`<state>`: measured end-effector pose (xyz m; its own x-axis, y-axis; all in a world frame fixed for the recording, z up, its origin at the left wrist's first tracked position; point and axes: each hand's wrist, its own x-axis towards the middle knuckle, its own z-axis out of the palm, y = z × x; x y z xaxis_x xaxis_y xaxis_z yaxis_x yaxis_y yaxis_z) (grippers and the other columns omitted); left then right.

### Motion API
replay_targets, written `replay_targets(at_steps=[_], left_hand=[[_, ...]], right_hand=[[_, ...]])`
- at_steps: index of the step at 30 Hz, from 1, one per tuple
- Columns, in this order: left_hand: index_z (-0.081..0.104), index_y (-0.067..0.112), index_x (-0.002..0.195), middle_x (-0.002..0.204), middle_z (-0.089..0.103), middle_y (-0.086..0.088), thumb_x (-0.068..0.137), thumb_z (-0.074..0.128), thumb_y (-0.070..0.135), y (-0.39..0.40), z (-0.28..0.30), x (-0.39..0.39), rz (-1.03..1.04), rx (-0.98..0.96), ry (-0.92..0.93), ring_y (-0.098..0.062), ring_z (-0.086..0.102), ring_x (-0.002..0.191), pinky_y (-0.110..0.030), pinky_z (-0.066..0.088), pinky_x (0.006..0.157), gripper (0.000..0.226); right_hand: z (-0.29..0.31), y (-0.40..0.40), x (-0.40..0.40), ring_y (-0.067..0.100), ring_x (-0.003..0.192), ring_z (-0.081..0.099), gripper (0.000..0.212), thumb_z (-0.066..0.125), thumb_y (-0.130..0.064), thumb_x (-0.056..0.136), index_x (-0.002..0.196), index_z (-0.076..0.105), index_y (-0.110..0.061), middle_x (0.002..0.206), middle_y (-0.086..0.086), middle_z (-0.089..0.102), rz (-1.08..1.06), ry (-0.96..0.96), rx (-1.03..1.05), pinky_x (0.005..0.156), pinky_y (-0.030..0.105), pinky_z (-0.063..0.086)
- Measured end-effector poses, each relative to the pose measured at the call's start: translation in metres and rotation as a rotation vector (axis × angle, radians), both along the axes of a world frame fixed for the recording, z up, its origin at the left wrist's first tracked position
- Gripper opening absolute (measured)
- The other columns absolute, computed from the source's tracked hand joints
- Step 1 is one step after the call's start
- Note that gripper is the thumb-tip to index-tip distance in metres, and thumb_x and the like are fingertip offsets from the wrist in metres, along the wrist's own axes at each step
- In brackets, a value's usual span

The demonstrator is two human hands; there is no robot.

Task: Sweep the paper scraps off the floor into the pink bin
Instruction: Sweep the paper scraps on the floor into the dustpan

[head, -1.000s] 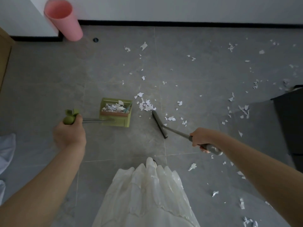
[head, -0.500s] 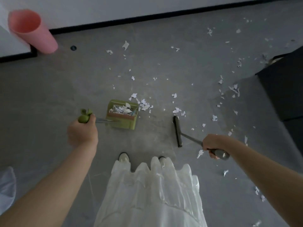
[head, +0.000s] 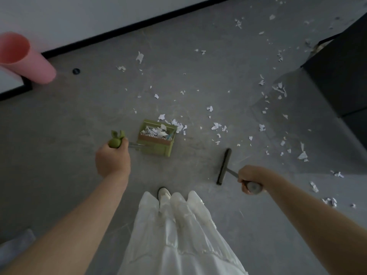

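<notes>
Pink and tube-shaped, the one pink bin [head: 25,60] stands far left against the wall, well apart from the green dustpan [head: 157,138], which serves as landmark for all else. Left of the dustpan, the left hand [head: 113,158] grips the green knob at the end of its long handle, fingers curled round it. One dustpan only, resting on the grey floor [head: 59,126] and already loaded with white paper scraps [head: 158,132]; a small heap [head: 179,126] lies just beside its far right corner. Right of the dustpan and apart from it sits the single dark broom head [head: 224,166], and further right the right hand [head: 251,179] holds the broom's handle, fingers closed round it. Scraps right of and beyond the dustpan are too many to count, dozens at least, spread out to the black furniture [head: 337,80]. By my judgement the step in hand is gathering, mid-task: much paper remains loose. The next move likely calls for drawing the broom leftward through the scraps toward the dustpan's mouth while the left hand keeps it steady, and emptying into the bin later
</notes>
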<state>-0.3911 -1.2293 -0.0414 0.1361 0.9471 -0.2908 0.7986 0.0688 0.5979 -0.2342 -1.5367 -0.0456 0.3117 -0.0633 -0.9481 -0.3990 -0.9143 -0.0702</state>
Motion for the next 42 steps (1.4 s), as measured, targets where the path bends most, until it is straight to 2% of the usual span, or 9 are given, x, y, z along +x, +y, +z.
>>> replay_targets(at_steps=[3, 7, 12, 15, 22, 26, 31, 36, 42], left_hand=[[0.068, 0.003, 0.085, 0.079, 0.061, -0.018, 0.085, 0.068, 0.041, 0.003, 0.000, 0.004, 0.010, 0.011, 0.027, -0.037, 0.059, 0.078, -0.034, 0.036, 0.063, 0.039], [0.061, 0.009, 0.074, 0.073, 0.057, -0.013, 0.085, 0.069, 0.041, 0.008, -0.002, 0.007, 0.018, 0.019, 0.023, -0.034, 0.056, 0.073, -0.034, 0.036, 0.062, 0.034], [0.062, 0.006, 0.074, 0.074, 0.059, -0.017, 0.083, 0.069, 0.043, 0.021, -0.009, 0.004, 0.081, 0.016, 0.023, -0.036, 0.058, 0.073, -0.035, 0.038, 0.061, 0.038], [0.061, 0.004, 0.075, 0.075, 0.060, -0.017, 0.084, 0.069, 0.040, 0.030, -0.010, 0.005, 0.116, 0.006, -0.004, -0.034, 0.057, 0.072, -0.036, 0.038, 0.061, 0.038], [0.059, 0.007, 0.075, 0.074, 0.056, -0.015, 0.087, 0.068, 0.036, 0.040, -0.003, 0.005, 0.126, 0.002, -0.007, -0.030, 0.052, 0.070, -0.036, 0.037, 0.063, 0.033], [0.062, 0.006, 0.078, 0.074, 0.056, -0.015, 0.087, 0.068, 0.036, 0.049, -0.002, -0.001, 0.144, 0.011, 0.001, -0.030, 0.052, 0.070, -0.035, 0.036, 0.063, 0.033], [0.068, -0.001, 0.088, 0.078, 0.056, -0.016, 0.087, 0.068, 0.037, 0.063, -0.001, -0.010, 0.174, 0.017, 0.031, -0.031, 0.051, 0.072, -0.035, 0.034, 0.064, 0.038], [0.065, 0.003, 0.084, 0.075, 0.052, -0.013, 0.089, 0.067, 0.034, 0.074, 0.000, -0.017, 0.188, 0.020, 0.028, -0.026, 0.046, 0.071, -0.034, 0.031, 0.065, 0.032], [0.058, 0.010, 0.080, 0.076, 0.051, -0.013, 0.089, 0.067, 0.036, 0.093, 0.002, -0.023, 0.222, 0.010, 0.063, -0.027, 0.046, 0.072, -0.035, 0.033, 0.066, 0.029]], right_hand=[[-0.006, 0.014, -0.011, 0.014, 0.020, 0.036, 0.033, 0.032, 0.012, 0.091, 0.062, 0.039, -0.003, 0.030, 0.007, 0.040, -0.127, -0.001, 0.044, 0.032, 0.011, 0.028], [-0.011, 0.036, -0.019, 0.016, 0.032, 0.040, 0.032, 0.034, 0.014, 0.086, 0.059, 0.042, -0.003, 0.056, 0.010, 0.041, -0.351, -0.015, 0.174, 0.045, 0.025, 0.034], [-0.013, 0.044, -0.009, 0.014, 0.025, 0.039, 0.020, 0.037, 0.008, 0.093, 0.076, 0.038, -0.003, 0.049, 0.005, 0.038, -0.557, -0.030, 0.213, 0.031, 0.017, 0.036], [-0.012, 0.032, 0.005, 0.013, 0.024, 0.035, 0.022, 0.038, 0.003, 0.094, 0.075, 0.036, -0.007, 0.046, 0.005, 0.036, -0.602, 0.000, 0.176, 0.029, 0.015, 0.033], [0.005, 0.034, 0.034, 0.019, 0.027, 0.043, 0.025, 0.045, 0.007, 0.090, 0.066, 0.043, -0.001, 0.032, 0.008, 0.043, -0.225, -0.155, 0.060, 0.040, 0.020, 0.034], [-0.002, 0.049, 0.038, 0.005, 0.022, 0.045, 0.031, 0.044, 0.000, 0.094, 0.064, 0.043, -0.009, 0.025, -0.006, 0.044, 0.017, -0.158, -0.015, 0.050, 0.024, 0.044], [-0.007, 0.080, 0.034, 0.003, 0.022, 0.044, 0.029, 0.044, -0.002, 0.094, 0.066, 0.044, -0.010, 0.026, -0.007, 0.045, 0.143, -0.119, 0.007, 0.045, 0.023, 0.043], [-0.012, 0.138, 0.028, 0.015, 0.037, 0.054, 0.035, 0.047, 0.003, 0.089, 0.054, 0.050, -0.004, 0.032, 0.000, 0.051, 0.213, -0.104, 0.167, 0.047, 0.021, 0.042], [-0.021, 0.175, 0.026, 0.020, 0.026, 0.042, 0.031, 0.047, 0.006, 0.089, 0.059, 0.042, -0.001, 0.030, 0.010, 0.044, -0.117, -0.123, 0.252, 0.043, 0.026, 0.037]])
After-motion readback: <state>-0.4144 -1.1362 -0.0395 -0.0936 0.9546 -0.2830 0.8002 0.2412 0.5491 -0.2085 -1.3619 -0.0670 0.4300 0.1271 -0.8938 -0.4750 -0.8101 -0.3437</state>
